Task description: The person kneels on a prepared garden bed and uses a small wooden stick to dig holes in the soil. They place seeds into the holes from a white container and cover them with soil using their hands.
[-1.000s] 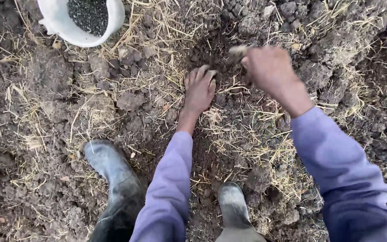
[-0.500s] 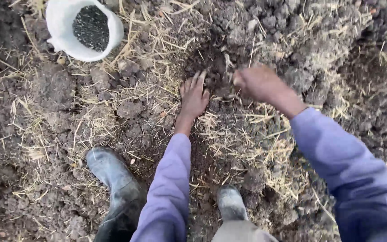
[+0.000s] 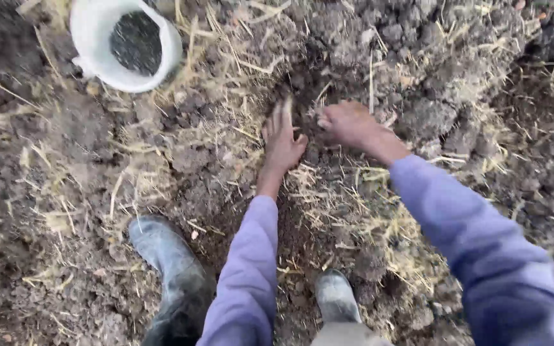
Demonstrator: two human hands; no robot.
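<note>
My left hand (image 3: 283, 138) lies flat on dark, clumpy soil (image 3: 354, 57) with its fingers stretched out and pointing away from me. My right hand (image 3: 352, 125) rests close beside it on the right, palm down on the earth, fingers curled toward the left hand; whether anything is under them I cannot tell. Both hands are soiled and meet at a dark hollow in the ground (image 3: 309, 96). Purple sleeves cover both arms. A white bucket (image 3: 100, 61) holding dark granular matter stands on the ground at the upper left.
Dry straw (image 3: 347, 192) is scattered over the lumpy earth all around. My two grey rubber boots (image 3: 168, 256) (image 3: 336, 296) stand at the bottom of the view. Large soil clods (image 3: 431, 118) lie to the right of my hands.
My right hand has come down from above the soil to rest on it beside the left. The left hand has flattened out. The view has shifted, bringing the bucket lower.
</note>
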